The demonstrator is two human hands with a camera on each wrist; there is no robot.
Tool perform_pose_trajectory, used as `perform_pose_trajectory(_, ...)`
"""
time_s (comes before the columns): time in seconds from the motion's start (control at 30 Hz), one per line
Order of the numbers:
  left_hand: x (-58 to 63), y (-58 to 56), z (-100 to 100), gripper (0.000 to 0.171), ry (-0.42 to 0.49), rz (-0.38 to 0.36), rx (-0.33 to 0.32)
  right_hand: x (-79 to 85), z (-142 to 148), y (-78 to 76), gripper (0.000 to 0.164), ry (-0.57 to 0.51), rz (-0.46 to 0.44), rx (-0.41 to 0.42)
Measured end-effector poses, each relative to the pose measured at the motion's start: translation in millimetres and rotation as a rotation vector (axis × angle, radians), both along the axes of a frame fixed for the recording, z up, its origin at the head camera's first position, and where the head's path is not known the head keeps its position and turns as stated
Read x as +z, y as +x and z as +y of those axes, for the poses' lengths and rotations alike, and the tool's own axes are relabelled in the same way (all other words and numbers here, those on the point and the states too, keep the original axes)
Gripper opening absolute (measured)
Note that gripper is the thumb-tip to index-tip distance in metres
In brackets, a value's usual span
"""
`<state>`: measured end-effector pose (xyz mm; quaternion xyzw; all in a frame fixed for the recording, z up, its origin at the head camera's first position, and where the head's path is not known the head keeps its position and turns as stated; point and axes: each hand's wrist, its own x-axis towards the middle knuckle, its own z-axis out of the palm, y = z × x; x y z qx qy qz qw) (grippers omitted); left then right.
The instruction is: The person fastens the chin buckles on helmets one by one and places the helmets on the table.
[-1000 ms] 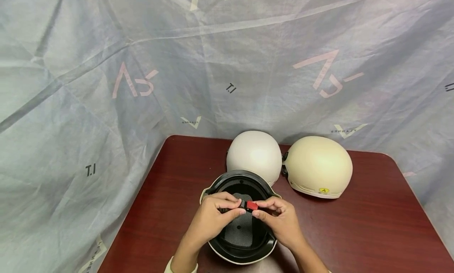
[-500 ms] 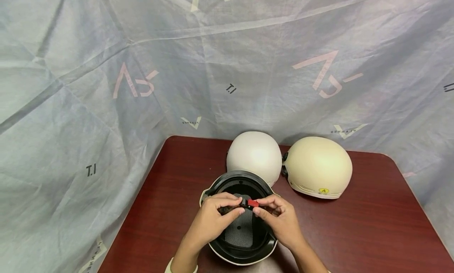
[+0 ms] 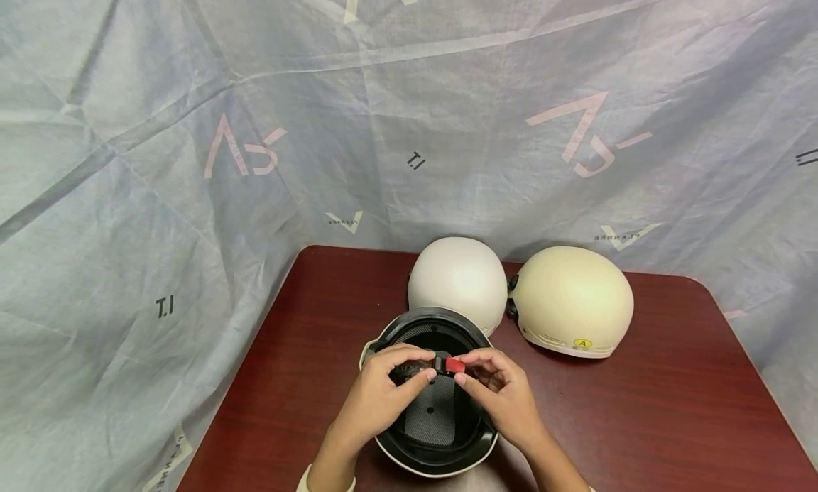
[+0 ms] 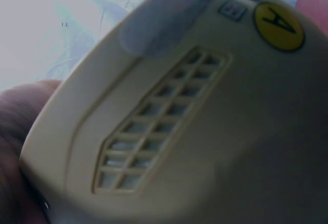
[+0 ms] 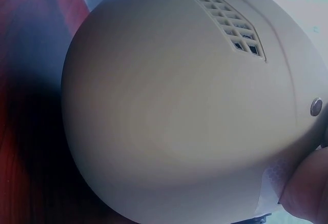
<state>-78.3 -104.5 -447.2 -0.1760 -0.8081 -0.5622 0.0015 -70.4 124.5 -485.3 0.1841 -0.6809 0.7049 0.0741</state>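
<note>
An upturned cream helmet (image 3: 429, 471) shows its black lining and grey mesh in the head view. Over its opening, a chin-strap buckle (image 3: 439, 365) with a black part and a red tab (image 3: 455, 365) is held between both hands. My left hand (image 3: 377, 392) pinches the black side with thumb and forefinger. My right hand (image 3: 505, 392) pinches the red tab's end. The wrist views mostly show the helmet's outer shell (image 4: 246, 131), with a grid vent (image 5: 228, 21) and a yellow round sticker (image 4: 279, 26). Fingertips partly hide the buckle.
Behind the upturned helmet, a white helmet (image 3: 456, 279) sits dome up, overlapped by it in view. A cream helmet (image 3: 575, 297) stands to its right. All are on a dark red table (image 3: 664, 392), with a grey printed sheet (image 3: 409, 123) hanging behind.
The left thumb and forefinger have shifted slightly left and spread a little, showing more of the buckle's black part. The right hand and helmets are nearly unmoved.
</note>
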Motion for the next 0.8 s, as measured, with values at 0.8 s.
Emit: perform_pose_trajectory(0.8,-1.3,2.6,-0.1,0.019,-0.024,0.004,-0.019,-3.3,3.2,0.1,0.023,-0.033,0.051,0.076)
